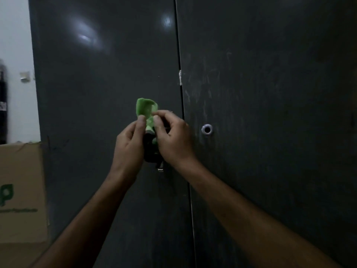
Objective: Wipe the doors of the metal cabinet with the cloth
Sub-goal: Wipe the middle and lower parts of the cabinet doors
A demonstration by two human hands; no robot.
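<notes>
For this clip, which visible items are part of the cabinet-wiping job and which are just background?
Part of the job:
- green cloth, pinched by both the left hand and right hand
- left cabinet door
- right cabinet door, streaked with smudges

Just background:
- cardboard box at lower left
- white wall
- dark cylinder at the left edge

Two cabinet doors fill the view, the left door [108,93] meeting the right door [270,113] at a seam just right of centre. Both hands are raised before the left door, near the seam: left hand [129,144] beside right hand [173,140], a cloth [146,111] pinched between them. A keyhole [206,129] sits on the right door, right of the hands. A cardboard box [21,190] stands left of the cabinet.
</notes>
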